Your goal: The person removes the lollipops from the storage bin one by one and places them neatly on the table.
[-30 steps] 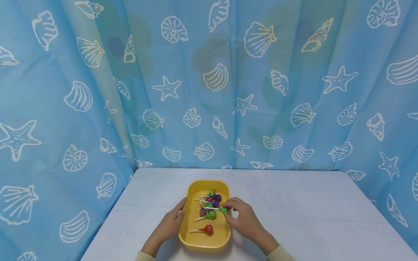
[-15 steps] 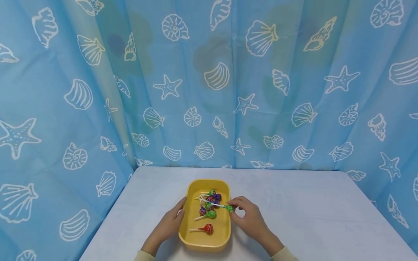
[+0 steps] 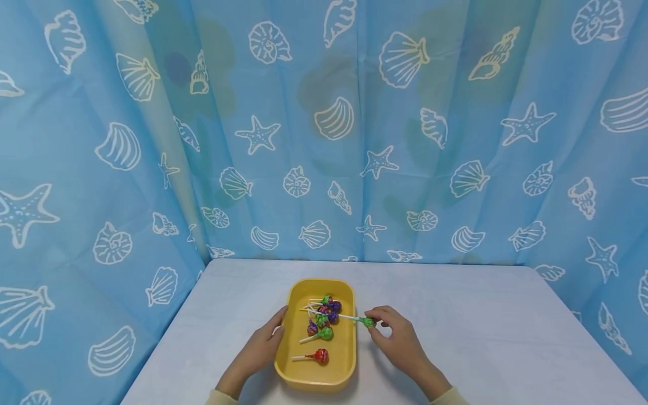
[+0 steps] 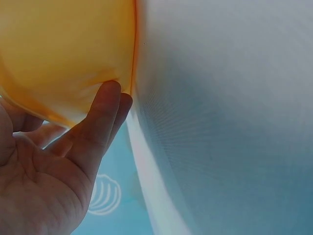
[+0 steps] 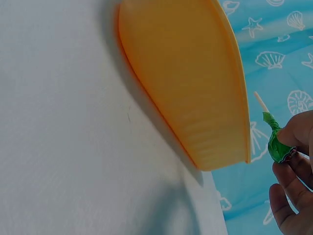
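We are seeing the yellow tray (image 3: 340, 365) standing on the white table (image 3: 481, 337), with the left hand (image 3: 260, 344) and the right hand (image 3: 403, 342) being well apart, one on each side. The left hand is resting its extended fingers against the outer wall; we are judging that this touch is serving to steady the tray. The right hand is pinching a green lollipop (image 3: 368, 322) by its wrapped head, just outside the tray's right side and above the rim, so the white stick is pointing leftward freely, over the edge. Inside, a red lollipop (image 3: 322, 356) is lying alone toward the near end, while a second green lollipop (image 3: 326, 333) is lying just beside the cluster of lollipops (image 3: 332, 316) farther up.

In this cluster the heads and sticks are overlapping, so we are perhaps not counting them correctly. Both wrist views are hiding the tray's inside. The right wrist view is also cutting off part of the right hand.
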Motion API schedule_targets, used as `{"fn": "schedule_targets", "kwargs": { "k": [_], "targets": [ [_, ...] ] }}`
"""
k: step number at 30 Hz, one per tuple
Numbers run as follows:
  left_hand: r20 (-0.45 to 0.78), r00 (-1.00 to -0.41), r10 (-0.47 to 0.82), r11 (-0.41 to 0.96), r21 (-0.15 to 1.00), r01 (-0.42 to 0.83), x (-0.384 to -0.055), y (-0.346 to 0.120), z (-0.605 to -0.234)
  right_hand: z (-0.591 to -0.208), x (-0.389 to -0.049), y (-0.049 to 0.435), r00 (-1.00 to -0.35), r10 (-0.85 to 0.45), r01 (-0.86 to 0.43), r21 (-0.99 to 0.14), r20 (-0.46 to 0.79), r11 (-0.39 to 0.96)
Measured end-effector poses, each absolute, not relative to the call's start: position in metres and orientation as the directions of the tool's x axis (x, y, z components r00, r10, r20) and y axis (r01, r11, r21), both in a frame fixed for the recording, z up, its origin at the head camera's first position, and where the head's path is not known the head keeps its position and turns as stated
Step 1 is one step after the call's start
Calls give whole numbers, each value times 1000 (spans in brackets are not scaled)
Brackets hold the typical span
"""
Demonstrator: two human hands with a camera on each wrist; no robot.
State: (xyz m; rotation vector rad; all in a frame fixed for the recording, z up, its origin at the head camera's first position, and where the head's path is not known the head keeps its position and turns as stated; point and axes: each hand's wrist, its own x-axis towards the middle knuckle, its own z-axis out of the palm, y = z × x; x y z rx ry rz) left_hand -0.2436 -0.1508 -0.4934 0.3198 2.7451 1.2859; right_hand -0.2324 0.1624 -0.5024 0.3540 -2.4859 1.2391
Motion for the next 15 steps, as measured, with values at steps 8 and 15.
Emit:
{"fn": "schedule_targets", "kwargs": {
  "k": [8,15],
  "targets": [
    [13,-971,238,619,768,162,-244,-152,-495,-507,-234,173,-910,-59,-356,-700,411,619],
    [8,-970,242,612,775,159,-244,-152,-496,-508,-233,183,-912,-40,-336,-685,409,647]
  ]
}}
